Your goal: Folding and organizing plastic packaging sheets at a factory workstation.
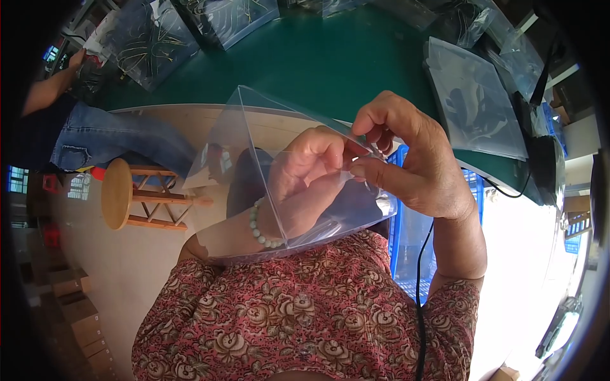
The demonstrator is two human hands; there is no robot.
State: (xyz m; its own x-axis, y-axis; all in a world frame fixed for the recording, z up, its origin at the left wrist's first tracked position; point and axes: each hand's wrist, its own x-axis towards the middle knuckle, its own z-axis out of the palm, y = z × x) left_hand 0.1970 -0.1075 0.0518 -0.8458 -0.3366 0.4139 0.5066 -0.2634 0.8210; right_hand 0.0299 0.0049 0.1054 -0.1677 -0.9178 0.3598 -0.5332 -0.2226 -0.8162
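Note:
A clear plastic folded box (253, 136) with sharp creases is held up in front of my body. My left hand (311, 165), with a beaded bracelet (257, 225) on its wrist, shows through the clear panel. Its fingers are curled and closed near the box's right edge. From the right, my right hand (406, 152) meets it, thumb and fingers pinched at that same edge. Small shiny curved shapes (375, 152) show by the right fingertips; I cannot make out what they are.
A green table (305, 60) lies ahead. Stacked clear plastic sheets (476, 101) rest at its right, bagged cables (149, 51) at far left. Blue crates (399, 222) stand below right, near a hanging black cable (422, 273). Left are a wooden stool (117, 193) and another person's jeans (114, 136).

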